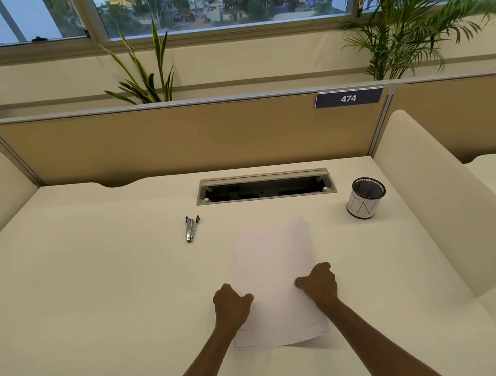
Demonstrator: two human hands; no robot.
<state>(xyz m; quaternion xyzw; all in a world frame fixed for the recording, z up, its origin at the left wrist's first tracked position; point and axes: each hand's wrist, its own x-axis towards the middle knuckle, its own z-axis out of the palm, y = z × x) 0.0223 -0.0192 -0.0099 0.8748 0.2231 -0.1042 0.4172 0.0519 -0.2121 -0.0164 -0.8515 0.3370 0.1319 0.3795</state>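
A loose stack of white paper sheets point(273, 263) lies on the cream desk point(100, 290) in front of me, its edges slightly fanned out. My left hand point(231, 304) grips the stack's left edge, thumb on top of the paper and fingers curled. My right hand point(319, 283) grips the right edge in the same way, thumb on the sheet. The near right corner of the stack is lifted a little off the desk. A metal stapler point(191, 228) lies on the desk to the upper left of the sheets, apart from both hands.
A black mesh pen cup point(365, 198) with a white label stands at the right rear. An open cable tray point(266, 186) is sunk into the desk behind the paper. Tan partitions point(161, 141) and rounded side dividers point(439, 195) enclose the desk.
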